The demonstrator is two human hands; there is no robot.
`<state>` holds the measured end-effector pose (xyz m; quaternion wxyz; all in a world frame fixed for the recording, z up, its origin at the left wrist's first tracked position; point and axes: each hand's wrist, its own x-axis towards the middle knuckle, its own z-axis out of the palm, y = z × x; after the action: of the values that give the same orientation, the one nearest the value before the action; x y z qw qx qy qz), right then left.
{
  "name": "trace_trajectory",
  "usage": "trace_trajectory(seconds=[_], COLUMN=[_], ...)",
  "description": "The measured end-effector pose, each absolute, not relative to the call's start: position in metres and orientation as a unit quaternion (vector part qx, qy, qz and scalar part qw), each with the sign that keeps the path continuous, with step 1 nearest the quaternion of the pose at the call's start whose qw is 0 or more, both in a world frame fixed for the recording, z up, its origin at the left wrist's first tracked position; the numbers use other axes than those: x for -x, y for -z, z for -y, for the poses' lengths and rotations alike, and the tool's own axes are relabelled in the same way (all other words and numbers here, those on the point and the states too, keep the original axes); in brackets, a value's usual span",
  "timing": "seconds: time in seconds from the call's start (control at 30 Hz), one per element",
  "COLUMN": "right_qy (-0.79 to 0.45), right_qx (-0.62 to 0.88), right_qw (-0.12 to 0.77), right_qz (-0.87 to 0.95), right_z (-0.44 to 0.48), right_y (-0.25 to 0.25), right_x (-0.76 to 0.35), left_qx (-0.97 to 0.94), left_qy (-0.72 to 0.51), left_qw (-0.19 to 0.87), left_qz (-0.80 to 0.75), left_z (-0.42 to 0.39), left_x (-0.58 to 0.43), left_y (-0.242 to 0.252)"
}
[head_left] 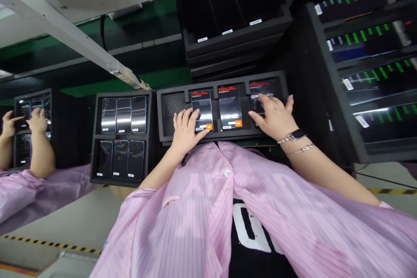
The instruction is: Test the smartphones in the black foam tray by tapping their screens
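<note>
A black foam tray (169,113) in front of me holds three lit phones in a row. My left hand (186,129) lies with fingers stretched out on the left phone (202,108), its fingertips by the orange button at the screen's bottom. My right hand (275,115) rests with fingers spread over the right phone (259,93), index finger on the screen. The middle phone (230,110) lies untouched between them. The tray's leftmost slot is empty. I wear a pink striped coat, a watch and a bracelet on the right wrist.
A second black tray (122,137) to the left holds six phones in two rows. Stacked black trays (234,26) stand behind. Racks of phones with green labels (368,56) fill the right. A co-worker's hands (24,121) touch phones at far left.
</note>
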<state>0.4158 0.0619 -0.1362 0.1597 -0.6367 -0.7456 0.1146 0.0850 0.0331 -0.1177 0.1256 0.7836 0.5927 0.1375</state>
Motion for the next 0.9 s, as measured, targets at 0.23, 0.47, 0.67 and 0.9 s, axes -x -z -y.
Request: trace_trajectory(seconds=[0.23,0.47,0.67,0.9], right_qy=[-0.078,-0.092,-0.077,-0.062], right_qx=[0.621,0.595,0.593,0.581], right_qw=[0.196,0.213,0.210,0.225], right_qz=[0.755,0.770,0.774,0.780], right_z=[-0.047,-0.039,-0.039,-0.039], right_y=[0.136,0.149,0.148,0.149], right_x=[-0.401,-0.392,-0.392,-0.393], left_qx=[-0.779,-0.784,-0.787,-0.790], left_qy=[-0.158,-0.156,-0.153,-0.148], left_qw=[0.103,0.073,0.072,0.076], left_qz=[-0.598,-0.596,-0.593,-0.590], left_z=[-0.024,-0.023,-0.023,-0.023], left_x=[-0.088,-0.091,-0.091,-0.092], left_y=[0.132,0.133,0.134,0.133])
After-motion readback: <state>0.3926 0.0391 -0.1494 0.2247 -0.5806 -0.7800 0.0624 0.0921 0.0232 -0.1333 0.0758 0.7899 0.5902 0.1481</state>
